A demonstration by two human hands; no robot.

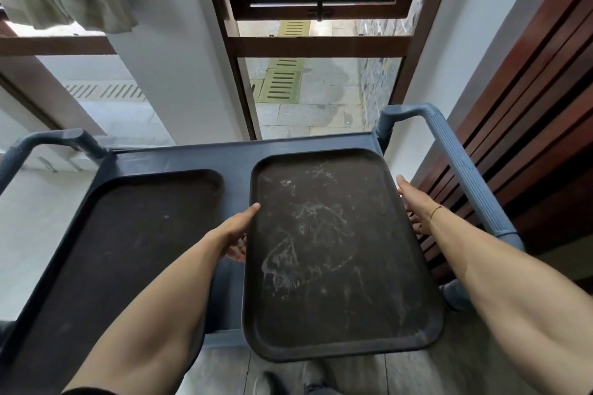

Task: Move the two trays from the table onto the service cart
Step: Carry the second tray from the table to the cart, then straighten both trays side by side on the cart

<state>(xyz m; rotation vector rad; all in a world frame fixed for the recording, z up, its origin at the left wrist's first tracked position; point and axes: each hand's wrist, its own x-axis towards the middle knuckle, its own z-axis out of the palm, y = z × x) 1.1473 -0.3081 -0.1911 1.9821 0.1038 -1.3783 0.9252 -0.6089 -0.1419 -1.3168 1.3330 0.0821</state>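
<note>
A dark brown tray [330, 253] with pale scuff marks is held over the right half of the grey-blue service cart [179, 159], its near end overhanging the cart's front edge. My left hand [236, 232] grips its left rim, thumb on top. My right hand [414, 202] grips its right rim. A second dark tray [128, 234] lies flat on the cart's left half, partly hidden by my left forearm.
The cart's right handle [462, 167] runs close beside my right hand, and its left handle [41, 141] is at the far left. A wooden slatted panel [526, 125] stands right of the cart. A window [321, 80] and a white wall lie behind it.
</note>
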